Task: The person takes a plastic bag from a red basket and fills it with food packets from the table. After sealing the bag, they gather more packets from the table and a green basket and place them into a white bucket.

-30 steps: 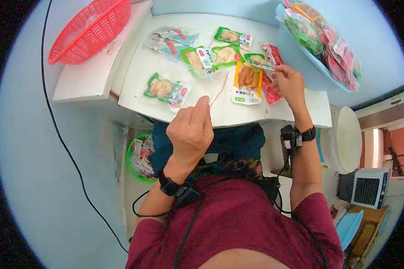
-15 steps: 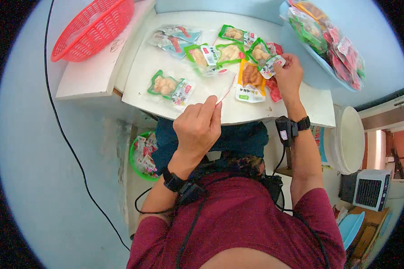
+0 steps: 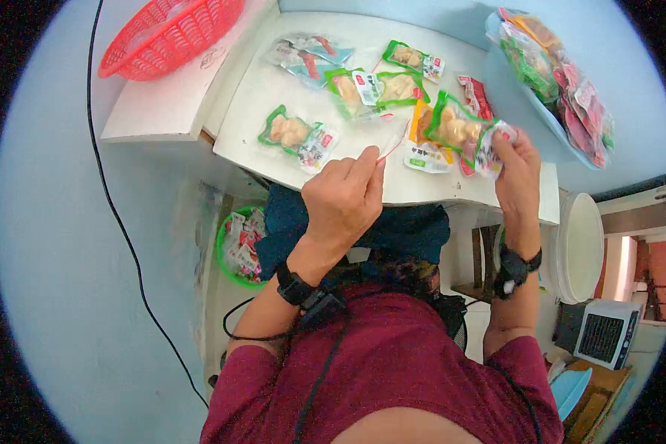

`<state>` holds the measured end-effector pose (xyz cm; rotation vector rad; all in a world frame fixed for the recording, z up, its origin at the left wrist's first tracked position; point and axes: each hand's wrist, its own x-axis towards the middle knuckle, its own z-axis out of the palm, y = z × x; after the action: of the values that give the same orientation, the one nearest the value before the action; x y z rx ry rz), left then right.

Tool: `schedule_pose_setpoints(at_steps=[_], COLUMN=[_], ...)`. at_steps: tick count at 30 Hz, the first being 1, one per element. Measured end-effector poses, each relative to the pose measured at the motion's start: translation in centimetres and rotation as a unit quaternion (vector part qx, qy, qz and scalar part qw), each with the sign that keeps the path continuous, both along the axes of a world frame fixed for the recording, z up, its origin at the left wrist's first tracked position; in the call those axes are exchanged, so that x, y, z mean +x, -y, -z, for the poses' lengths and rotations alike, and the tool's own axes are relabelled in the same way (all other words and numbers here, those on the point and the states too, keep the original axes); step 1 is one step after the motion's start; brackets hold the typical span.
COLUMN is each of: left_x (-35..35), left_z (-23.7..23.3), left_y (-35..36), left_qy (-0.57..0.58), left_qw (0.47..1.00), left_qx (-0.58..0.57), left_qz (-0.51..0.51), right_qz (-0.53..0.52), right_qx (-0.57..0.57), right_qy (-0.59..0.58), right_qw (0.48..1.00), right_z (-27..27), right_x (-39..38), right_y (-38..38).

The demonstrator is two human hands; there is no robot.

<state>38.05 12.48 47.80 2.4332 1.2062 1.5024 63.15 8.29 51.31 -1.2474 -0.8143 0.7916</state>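
My right hand [image 3: 519, 174] pinches the printed end of a green-edged food packet [image 3: 455, 127] with pale pieces inside, lifted over the table. Beneath it lie a yellow-edged packet [image 3: 427, 158] and a red packet [image 3: 475, 96], both partly covered. My left hand [image 3: 344, 198] is closed, thumb against finger, on the red-lined edge of a clear plastic bag [image 3: 389, 144] lying towards the middle of the table. Left of that bag rests another green-edged packet [image 3: 288, 132]. More green-edged packets [image 3: 399, 87] lie further back, beside blue-and-clear packets [image 3: 311, 55].
A red basket [image 3: 172, 37] stands on a raised white ledge at the left. At the right, a light-blue basin [image 3: 529, 107] is heaped with packets. A green basket [image 3: 224, 259] of wrappers sits below the white table [image 3: 237, 140]. A white bucket [image 3: 579, 248] is at lower right.
My right hand has lifted the green-edged packet off the pile and drawn it right and towards me. The left hand keeps its pinch on the bag's edge.
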Motion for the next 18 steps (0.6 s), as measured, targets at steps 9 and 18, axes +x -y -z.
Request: schedule_pose_setpoints(at_steps=[9,18], left_x=[0.6,0.8], left_z=[-0.2,0.3], left_y=[-0.2,-0.6], left_qy=[-0.013,0.008], left_qw=[1.0,0.999], left_qx=[-0.006,0.016], left_qz=[0.01,0.03], right_qz=[-0.166,-0.21], right_qx=[-0.053,0.009], right_qy=[-0.222,-0.273], right_qw=[0.959,0.939], right_z=[1.8,2.7], right_x=[-5.2,-8.5], right_y=[2.9,0.6])
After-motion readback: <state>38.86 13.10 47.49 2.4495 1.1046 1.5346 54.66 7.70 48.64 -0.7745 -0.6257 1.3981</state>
